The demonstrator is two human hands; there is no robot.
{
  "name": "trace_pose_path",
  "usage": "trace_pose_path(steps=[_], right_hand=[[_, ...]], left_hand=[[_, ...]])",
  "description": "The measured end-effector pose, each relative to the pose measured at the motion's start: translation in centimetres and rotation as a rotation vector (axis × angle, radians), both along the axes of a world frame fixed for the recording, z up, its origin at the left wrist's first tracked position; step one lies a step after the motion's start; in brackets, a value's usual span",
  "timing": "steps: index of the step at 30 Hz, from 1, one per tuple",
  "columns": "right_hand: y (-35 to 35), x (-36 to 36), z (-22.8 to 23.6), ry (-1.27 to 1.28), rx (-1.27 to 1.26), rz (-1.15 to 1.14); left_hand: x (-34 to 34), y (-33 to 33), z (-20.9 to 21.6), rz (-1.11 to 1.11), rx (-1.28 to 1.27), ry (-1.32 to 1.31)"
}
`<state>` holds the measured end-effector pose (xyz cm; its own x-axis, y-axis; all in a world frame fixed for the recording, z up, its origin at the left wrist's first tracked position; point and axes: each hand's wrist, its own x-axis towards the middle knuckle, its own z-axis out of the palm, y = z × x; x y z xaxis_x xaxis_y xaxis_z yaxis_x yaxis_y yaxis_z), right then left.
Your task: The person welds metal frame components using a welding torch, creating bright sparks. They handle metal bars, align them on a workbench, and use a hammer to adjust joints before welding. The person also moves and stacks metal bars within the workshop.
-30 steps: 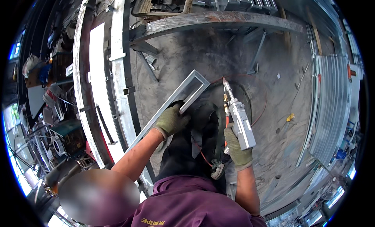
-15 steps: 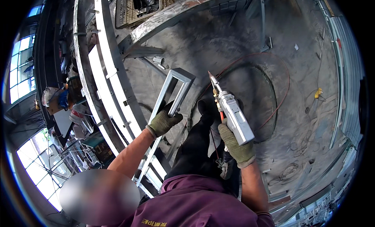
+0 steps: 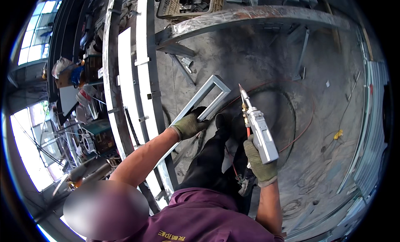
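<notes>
A handheld welding gun (image 3: 262, 135) with a silver box-shaped body, copper-coloured pointed nozzle and brass fittings is gripped by my right hand (image 3: 260, 163), in an olive work glove. Its tip points away from me, up over the floor. Around one long bar of a narrow rectangular metal frame (image 3: 213, 88), made of square tubing, my left hand (image 3: 189, 125) is closed, gloved the same way. The frame's end lies left of the nozzle, apart from it. My left fingers are partly hidden by the frame and in shadow.
Long bright metal beams (image 3: 146, 75) run along my left. A rusty steel beam (image 3: 250, 17) crosses ahead, near a plastic crate (image 3: 191, 15) of scrap. A red hose (image 3: 306, 131) and dark cable loop over the concrete floor. Metal profiles (image 3: 373, 112) are stacked at right.
The view has shifted, so the surroundings sit further right and lower. The frame leans more to the right in my left hand. Both hands keep their holds.
</notes>
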<state>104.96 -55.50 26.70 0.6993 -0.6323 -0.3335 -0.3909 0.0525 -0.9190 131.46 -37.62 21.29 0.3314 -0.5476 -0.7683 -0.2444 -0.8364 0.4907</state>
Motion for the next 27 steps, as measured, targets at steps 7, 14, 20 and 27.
trace_pose_path(steps=[7, 14, 20, 27], right_hand=[[0.3, -0.1, 1.3, 0.046, 0.009, 0.011], [1.8, 2.4, 2.6, 0.059, 0.063, 0.044], [2.9, 4.1, 1.9, 0.042, -0.283, 0.181], [3.6, 5.0, 1.7, 0.055, -0.213, 0.135]], left_hand=[[0.8, -0.5, 0.8, 0.021, -0.047, 0.137], [0.8, -0.2, 0.6, 0.001, -0.077, 0.136], [1.1, -0.1, 0.5, -0.011, -0.071, 0.145], [1.2, 0.3, -0.2, 0.011, -0.078, 0.169]])
